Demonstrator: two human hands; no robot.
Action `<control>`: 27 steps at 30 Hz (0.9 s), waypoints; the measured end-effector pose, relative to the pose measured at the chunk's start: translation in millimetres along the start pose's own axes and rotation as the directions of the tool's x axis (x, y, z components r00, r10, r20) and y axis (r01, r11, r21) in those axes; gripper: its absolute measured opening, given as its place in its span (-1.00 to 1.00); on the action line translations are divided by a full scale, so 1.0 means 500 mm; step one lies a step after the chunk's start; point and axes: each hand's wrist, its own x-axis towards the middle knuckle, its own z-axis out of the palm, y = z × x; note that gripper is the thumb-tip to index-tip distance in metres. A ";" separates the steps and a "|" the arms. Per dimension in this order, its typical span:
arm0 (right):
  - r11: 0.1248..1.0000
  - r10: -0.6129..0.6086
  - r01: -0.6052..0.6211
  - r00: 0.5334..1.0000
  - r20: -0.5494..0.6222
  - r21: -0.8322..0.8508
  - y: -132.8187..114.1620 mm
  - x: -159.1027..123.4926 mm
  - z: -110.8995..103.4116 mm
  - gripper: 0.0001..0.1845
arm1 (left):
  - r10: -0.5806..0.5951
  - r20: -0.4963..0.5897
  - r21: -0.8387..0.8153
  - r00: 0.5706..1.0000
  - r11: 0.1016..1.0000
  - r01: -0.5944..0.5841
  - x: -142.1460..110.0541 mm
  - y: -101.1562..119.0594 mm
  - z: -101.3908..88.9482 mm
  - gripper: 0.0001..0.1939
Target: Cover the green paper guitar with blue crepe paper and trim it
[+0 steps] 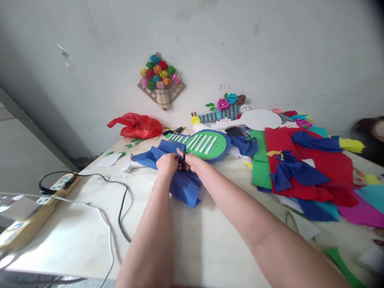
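A sheet of blue crepe paper [186,192] lies creased on the table under both my hands. My left hand [168,164] is closed, its fingers pinching the paper near its middle. My right hand [191,161] is closed beside it, with black-handled scissors [183,160] in its fingers; the blades are hidden. Just beyond my hands lies a green guitar-shaped cutout [220,140] with a blue edge and rows of white strips. A white object [129,165] peeks out at the paper's left end.
Left are a power strip [57,196] with cables and a red plastic bag [139,126]. Right lie piled red sheets [339,168], green sheets [259,160] and blue scraps. A white oval [261,120] leans at the back wall near paper flowers [223,104]. A flower decoration [162,80] hangs above.
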 end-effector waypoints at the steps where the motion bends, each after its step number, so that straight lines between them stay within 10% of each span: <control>1: 1.000 0.003 -0.004 1.000 -0.022 -0.021 -0.002 -0.001 0.005 -0.52 | -0.002 0.003 0.006 1.000 1.000 0.002 -0.001 -0.002 -0.001 -0.67; 27: 0.993 -0.049 0.032 0.987 -0.156 -0.114 0.016 0.029 0.012 -0.50 | 0.014 0.076 -0.055 0.997 0.998 -0.009 -0.003 -0.014 -0.016 -0.68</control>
